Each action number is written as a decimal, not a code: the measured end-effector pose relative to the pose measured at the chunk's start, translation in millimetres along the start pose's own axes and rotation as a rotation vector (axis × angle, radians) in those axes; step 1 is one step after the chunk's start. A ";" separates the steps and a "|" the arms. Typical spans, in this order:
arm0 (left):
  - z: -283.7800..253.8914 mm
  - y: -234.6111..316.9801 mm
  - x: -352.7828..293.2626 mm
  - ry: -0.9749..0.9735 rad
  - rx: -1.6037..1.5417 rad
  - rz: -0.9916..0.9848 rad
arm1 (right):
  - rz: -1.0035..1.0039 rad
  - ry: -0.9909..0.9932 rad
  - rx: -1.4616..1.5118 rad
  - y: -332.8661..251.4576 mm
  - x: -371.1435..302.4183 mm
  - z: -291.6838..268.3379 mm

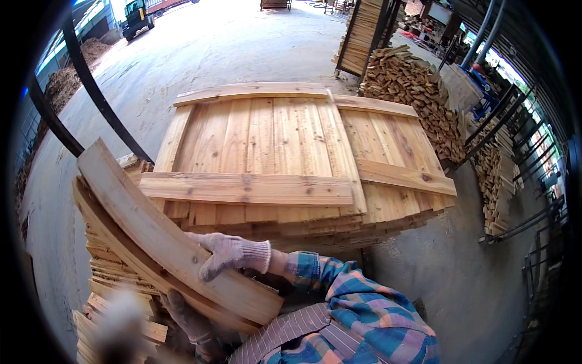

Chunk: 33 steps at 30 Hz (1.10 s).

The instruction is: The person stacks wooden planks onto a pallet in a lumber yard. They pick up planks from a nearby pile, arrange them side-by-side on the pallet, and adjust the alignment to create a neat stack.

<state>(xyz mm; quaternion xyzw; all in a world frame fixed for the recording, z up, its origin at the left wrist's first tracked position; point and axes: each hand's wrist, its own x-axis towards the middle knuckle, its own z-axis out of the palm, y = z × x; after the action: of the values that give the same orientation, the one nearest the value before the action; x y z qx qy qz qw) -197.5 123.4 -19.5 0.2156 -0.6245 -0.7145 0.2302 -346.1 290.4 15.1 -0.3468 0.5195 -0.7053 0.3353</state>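
Two or more long wooden boards (176,249) lean together at the left, slanting from the far left toward my body, with a darker board edge (127,242) beneath the pale upper face. My right hand (233,253), in a light knitted glove, is closed on the upper board, its thumb on the face and its fingertips at the far edge. Lower down, my gloved left hand (187,316) grips the boards' near edge, its fingers partly hidden. Just beyond my hands, slatted wooden panels (260,136) with cross battens lie on a stack of planks.
Below the held boards stands a pile of cut planks (148,330). A pale blurred shape (124,330) sits close at lower left. Dark metal posts (100,97) rise at the left. Heaps of wood pieces (412,91) and metal racks line the right. A vehicle (137,19) is far off.
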 end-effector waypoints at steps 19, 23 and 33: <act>568.2 -44.7 -74.4 -0.813 0.953 0.441 | 1.379 1.384 -1.226 -184.3 -367.1 -287.0; 575.3 -54.3 -48.9 -1.086 0.786 -0.031 | 1.463 1.372 -1.243 -172.5 -373.5 -298.6; 612.0 -3.4 -105.4 -0.973 1.184 0.288 | 1.179 1.423 -1.075 -190.1 -430.8 -313.1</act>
<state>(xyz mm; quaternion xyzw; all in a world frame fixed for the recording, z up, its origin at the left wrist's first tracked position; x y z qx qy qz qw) -477.7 672.3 57.0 -0.1182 -0.9546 -0.2392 -0.1326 -399.5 850.7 69.2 0.3483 0.9241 -0.1503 0.0462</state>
